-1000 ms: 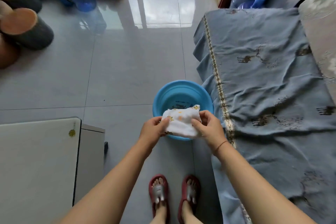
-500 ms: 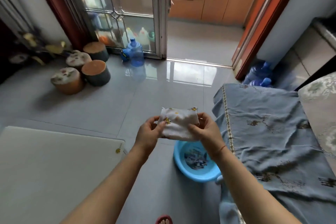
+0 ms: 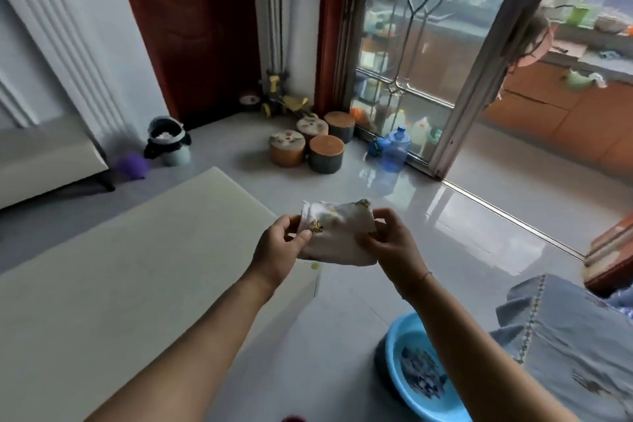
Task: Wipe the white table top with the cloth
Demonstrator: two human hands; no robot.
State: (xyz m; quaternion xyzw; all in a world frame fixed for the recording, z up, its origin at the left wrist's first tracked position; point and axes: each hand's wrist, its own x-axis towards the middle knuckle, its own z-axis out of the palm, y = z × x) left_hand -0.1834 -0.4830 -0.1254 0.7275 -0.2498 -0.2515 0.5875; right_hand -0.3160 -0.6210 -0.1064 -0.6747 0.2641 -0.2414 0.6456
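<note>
Preparing step: the left hand [image 3: 277,250] and right hand [image 3: 394,243] each pinch an edge of the small white, yellow-printed cloth [image 3: 339,238], held in the air between them. Wiping looks not yet begun. Next the cloth must go down onto the white rectangular table top [image 3: 137,267] beneath the left hand. A round blue plastic basin [image 3: 394,343] sits below the right forearm; whether it holds water is unclear.

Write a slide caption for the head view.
Left hand and right hand hold the cloth near the white table; blue basin on floor.
</note>
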